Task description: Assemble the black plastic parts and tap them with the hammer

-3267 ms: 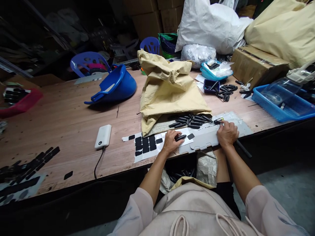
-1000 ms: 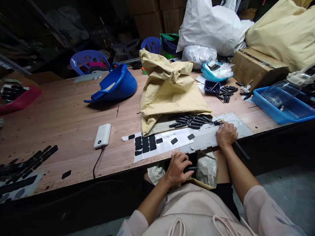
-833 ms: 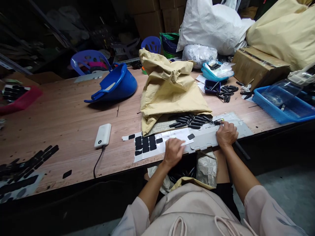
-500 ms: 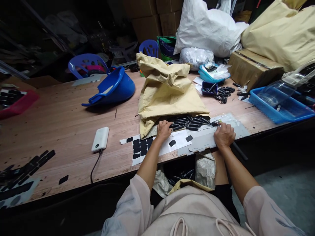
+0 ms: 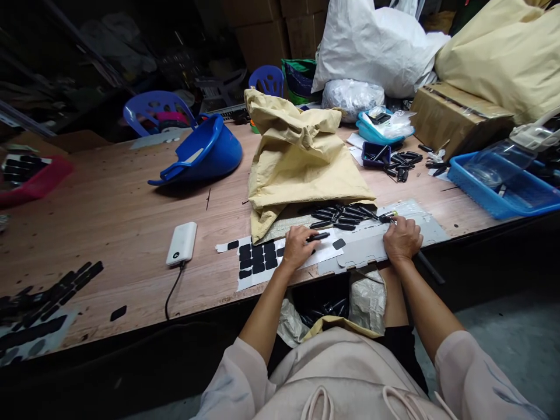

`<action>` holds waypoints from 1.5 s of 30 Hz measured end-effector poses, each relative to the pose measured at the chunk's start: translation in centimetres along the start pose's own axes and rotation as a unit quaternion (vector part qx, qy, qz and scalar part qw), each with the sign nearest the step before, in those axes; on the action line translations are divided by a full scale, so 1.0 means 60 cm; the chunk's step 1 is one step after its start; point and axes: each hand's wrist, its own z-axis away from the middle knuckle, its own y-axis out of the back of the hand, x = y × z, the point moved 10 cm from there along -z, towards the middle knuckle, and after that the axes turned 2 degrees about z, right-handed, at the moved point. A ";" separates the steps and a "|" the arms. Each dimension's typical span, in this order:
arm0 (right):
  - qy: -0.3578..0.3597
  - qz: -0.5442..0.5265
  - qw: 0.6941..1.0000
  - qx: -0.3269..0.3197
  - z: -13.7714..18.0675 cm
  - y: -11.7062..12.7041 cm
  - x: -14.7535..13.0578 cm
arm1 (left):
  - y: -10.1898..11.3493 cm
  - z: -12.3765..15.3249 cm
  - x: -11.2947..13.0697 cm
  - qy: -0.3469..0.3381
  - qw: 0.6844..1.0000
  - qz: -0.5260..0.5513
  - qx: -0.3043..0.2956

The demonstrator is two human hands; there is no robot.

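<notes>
My left hand [image 5: 299, 248] is closed on a slim black cylinder-shaped piece [image 5: 321, 237], held over the white sheet [image 5: 326, 252]. Just beyond it, a pile of similar black pieces [image 5: 340, 216] lies at the mouth of a cream sack [image 5: 306, 175]. My right hand [image 5: 403, 238] is wrapped round a long black-handled tool [image 5: 431, 268] and rests on a grey flat board [image 5: 363, 249]. The tool's dark head, with a yellow-green spot, shows past my fingers; its exact kind is unclear. Black rounded stickers [image 5: 258, 256] sit on white backing beside my left wrist.
A white power bank [image 5: 181, 242] with a cable and a blue scoop-like basin [image 5: 210, 153] stand to the left. Rightward are a blue basket [image 5: 503, 198], a cardboard box [image 5: 461, 116] and loose black pieces [image 5: 400, 166]. An open sack [image 5: 367, 297] of black pieces hangs at my lap.
My left hand has drawn back from the pile towards me with one black piece in its fingers. The right hand stays in place with its tool. The view has shifted slightly.
</notes>
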 end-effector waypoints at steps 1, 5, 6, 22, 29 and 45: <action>-0.002 0.003 1.000 -0.001 0.000 -0.001 0.001 | -0.013 0.010 0.004 -0.002 1.000 0.007 -0.017; -0.004 0.010 1.000 -0.004 0.001 -0.003 -0.001 | -0.042 0.032 -0.002 0.032 0.999 0.025 -0.026; -0.003 0.009 1.000 -0.004 0.001 -0.002 -0.001 | -0.043 0.033 -0.004 0.036 0.999 0.026 -0.020; 0.189 -0.329 0.924 -0.055 0.111 0.042 -0.122 | -0.044 0.030 0.002 0.025 0.999 0.024 -0.019; 0.291 -0.337 0.892 -0.074 0.188 0.077 -0.220 | -0.047 0.029 -0.004 0.030 0.999 0.035 -0.016; 0.264 -0.248 0.928 -0.092 0.174 0.047 -0.209 | -0.042 0.030 -0.003 0.038 0.998 0.050 -0.001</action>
